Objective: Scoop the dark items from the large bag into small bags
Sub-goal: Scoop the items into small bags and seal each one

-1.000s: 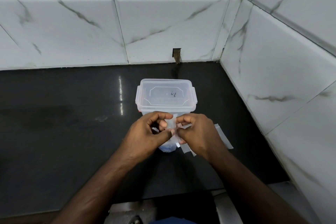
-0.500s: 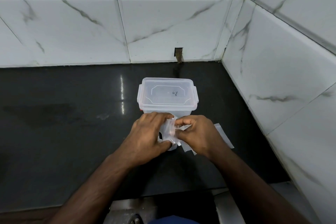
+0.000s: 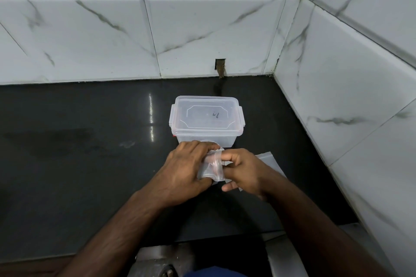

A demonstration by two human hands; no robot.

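the white marbled tile wall (image 3: 202, 29) fills the top of the frame and runs down the right edge, meeting in a corner at upper right. below it the black worktop (image 3: 78, 141) spans the middle band, glossy, with a dull smear at centre left.

a clear lidded plastic box (image 3: 206, 119) stands at frame centre, lid on, touching or just behind the knuckles of the hands. spare flat small bags (image 3: 269, 159) lie on the worktop just right of centre, partly under the right wrist.

the left hand (image 3: 184, 173) and right hand (image 3: 242, 171) meet just below centre, and the small clear bag (image 3: 212, 167) sits between them, its long axis near vertical in the frame. the left hand is curled round the bag's left side; the right hand pinches its right edge near the mouth with finger and thumb, the other fingers loosely bent. both are equally near it. whether anything dark is inside cannot be told, and no large bag is visible.

the next move likely turns on that mouth edge, facing the right hand; the box close behind leaves little room upward in the frame.
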